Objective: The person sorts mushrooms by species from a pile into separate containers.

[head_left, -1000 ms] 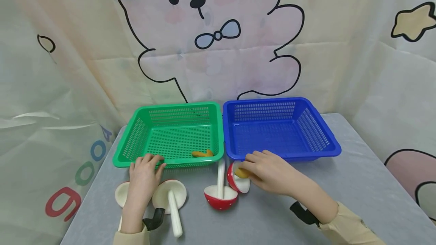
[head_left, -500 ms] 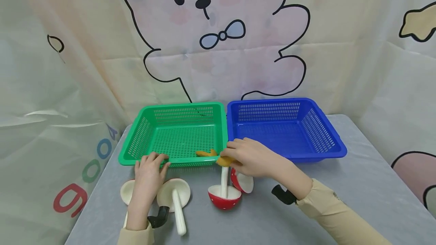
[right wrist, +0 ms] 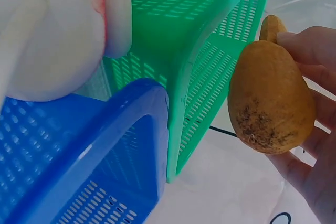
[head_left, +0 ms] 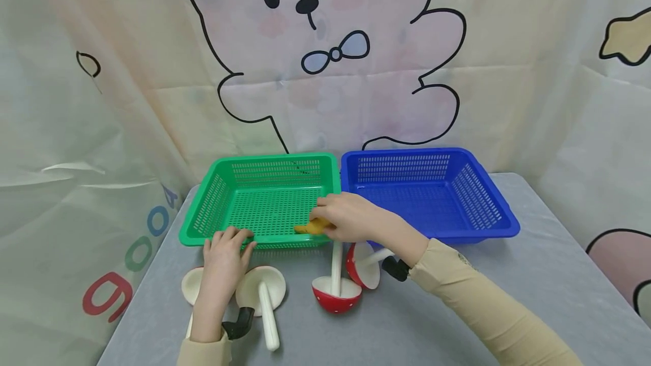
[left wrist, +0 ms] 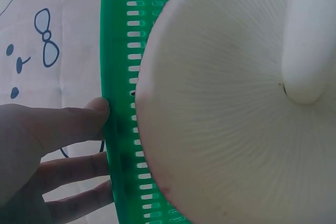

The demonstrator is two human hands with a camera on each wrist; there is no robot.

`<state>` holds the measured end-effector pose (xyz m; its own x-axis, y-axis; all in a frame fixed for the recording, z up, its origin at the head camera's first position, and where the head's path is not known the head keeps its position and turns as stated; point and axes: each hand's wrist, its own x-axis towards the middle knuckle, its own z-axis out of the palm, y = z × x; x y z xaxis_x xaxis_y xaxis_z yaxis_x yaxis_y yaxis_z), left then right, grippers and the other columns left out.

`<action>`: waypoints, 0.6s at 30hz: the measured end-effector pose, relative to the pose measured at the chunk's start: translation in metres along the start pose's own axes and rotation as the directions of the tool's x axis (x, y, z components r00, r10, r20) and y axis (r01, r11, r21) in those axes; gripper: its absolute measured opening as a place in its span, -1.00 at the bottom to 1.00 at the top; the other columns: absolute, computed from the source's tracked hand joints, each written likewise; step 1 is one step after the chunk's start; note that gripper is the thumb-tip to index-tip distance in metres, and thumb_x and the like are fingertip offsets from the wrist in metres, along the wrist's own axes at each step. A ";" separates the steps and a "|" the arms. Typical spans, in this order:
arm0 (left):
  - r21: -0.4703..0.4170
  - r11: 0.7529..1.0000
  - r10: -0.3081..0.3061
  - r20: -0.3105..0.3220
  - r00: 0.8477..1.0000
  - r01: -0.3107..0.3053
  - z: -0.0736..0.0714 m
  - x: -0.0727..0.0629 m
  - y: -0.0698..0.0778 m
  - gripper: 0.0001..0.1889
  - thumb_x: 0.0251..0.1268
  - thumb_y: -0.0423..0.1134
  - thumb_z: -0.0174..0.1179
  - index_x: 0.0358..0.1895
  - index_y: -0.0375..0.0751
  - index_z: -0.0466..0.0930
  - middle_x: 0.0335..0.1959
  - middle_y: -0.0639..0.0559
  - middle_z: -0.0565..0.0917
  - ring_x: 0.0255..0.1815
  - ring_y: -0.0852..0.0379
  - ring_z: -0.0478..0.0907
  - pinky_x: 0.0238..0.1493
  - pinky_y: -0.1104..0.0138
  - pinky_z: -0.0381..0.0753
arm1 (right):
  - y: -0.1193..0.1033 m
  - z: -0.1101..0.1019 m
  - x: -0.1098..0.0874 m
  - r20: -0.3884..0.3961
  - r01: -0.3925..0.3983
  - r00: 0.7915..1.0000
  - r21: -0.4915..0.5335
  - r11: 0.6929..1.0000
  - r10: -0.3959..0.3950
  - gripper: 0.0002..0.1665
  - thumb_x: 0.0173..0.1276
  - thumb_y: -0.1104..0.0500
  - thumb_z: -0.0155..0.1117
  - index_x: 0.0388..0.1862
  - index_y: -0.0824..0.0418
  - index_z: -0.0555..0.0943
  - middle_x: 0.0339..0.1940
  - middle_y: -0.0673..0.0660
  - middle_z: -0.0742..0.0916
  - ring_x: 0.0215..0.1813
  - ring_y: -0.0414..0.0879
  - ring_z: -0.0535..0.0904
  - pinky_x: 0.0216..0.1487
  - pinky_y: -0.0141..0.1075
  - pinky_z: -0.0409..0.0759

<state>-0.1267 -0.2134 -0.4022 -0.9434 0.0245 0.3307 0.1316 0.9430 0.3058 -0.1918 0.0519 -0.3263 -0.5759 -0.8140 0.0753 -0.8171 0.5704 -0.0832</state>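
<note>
Fingers of the right hand (head_left: pixel 346 219) pinch a yellow-brown pear (right wrist: pixel 270 98) just above the near right corner of the green basket (head_left: pixel 203 208), its long axis roughly upright, while the left hand (head_left: pixel 224 256) rests relaxed on that basket's near rim.

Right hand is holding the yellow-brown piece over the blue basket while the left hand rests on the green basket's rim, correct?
Not quite: the right hand holds the yellow-brown piece over the green basket, not the blue basket, as the head view shows. The left hand does rest on the green rim.
</note>
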 end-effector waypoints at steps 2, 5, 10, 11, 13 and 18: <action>0.001 1.000 0.000 -0.003 1.000 0.000 0.001 0.000 0.000 -0.81 0.22 -0.20 0.30 -0.11 -0.10 0.66 -0.09 -0.12 0.62 0.10 -0.28 0.45 0.21 -0.45 0.16 | 0.001 0.000 0.006 0.012 0.008 1.000 -0.002 1.000 -0.008 -0.68 0.26 0.17 0.30 0.01 0.05 0.65 -0.17 -0.02 0.68 -0.21 -0.17 0.50 -0.16 -0.37 0.53; 0.004 1.000 0.001 -0.004 1.000 -0.001 0.001 0.001 0.000 -0.81 0.22 -0.20 0.30 -0.11 -0.10 0.66 -0.10 -0.12 0.62 0.09 -0.28 0.45 0.21 -0.46 0.16 | 0.004 0.000 0.016 0.030 0.016 0.999 0.002 1.000 -0.016 -0.68 0.25 0.15 0.31 0.02 0.06 0.65 -0.17 -0.01 0.69 -0.22 -0.17 0.50 -0.17 -0.36 0.54; 0.008 1.000 0.005 -0.011 1.000 -0.005 0.001 0.001 -0.001 -0.81 0.21 -0.21 0.31 -0.12 -0.11 0.66 -0.12 -0.12 0.62 0.07 -0.28 0.45 0.20 -0.45 0.18 | 0.008 0.002 0.032 0.068 0.004 0.998 0.021 1.000 -0.005 -0.66 0.26 0.17 0.29 0.03 0.06 0.65 -0.13 0.00 0.70 -0.21 -0.17 0.52 -0.14 -0.32 0.56; 0.008 1.000 0.007 -0.015 1.000 -0.007 0.001 0.001 -0.001 -0.81 0.20 -0.21 0.31 -0.12 -0.12 0.66 -0.13 -0.12 0.62 0.06 -0.28 0.46 0.19 -0.45 0.19 | 0.009 0.003 0.035 0.078 0.000 0.997 0.025 1.000 -0.002 -0.66 0.26 0.17 0.27 0.04 0.06 0.64 -0.11 0.00 0.70 -0.21 -0.16 0.53 -0.14 -0.31 0.57; 0.005 1.000 0.010 -0.021 1.000 -0.010 0.001 0.001 -0.002 -0.81 0.19 -0.22 0.32 -0.13 -0.12 0.67 -0.14 -0.12 0.62 0.05 -0.28 0.46 0.19 -0.46 0.19 | 0.011 0.004 0.042 0.095 -0.012 0.995 0.036 0.999 0.009 -0.66 0.29 0.17 0.26 0.05 0.05 0.64 -0.07 0.01 0.70 -0.18 -0.16 0.55 -0.13 -0.30 0.57; 0.002 1.000 0.016 -0.029 0.999 -0.016 0.001 0.000 -0.003 -0.81 0.19 -0.22 0.32 -0.14 -0.13 0.67 -0.15 -0.11 0.62 0.05 -0.28 0.47 0.18 -0.46 0.20 | 0.015 0.009 0.056 0.133 -0.051 0.990 0.042 0.998 0.045 -0.65 0.30 0.19 0.24 0.07 0.05 0.63 0.01 0.03 0.70 -0.10 -0.12 0.59 -0.10 -0.28 0.59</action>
<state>-0.1278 -0.2158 -0.4038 -0.9321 0.0296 0.3611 0.1457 0.9432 0.2985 -0.2363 0.0138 -0.3322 -0.6035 -0.7950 -0.0616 -0.7850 0.6059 -0.1290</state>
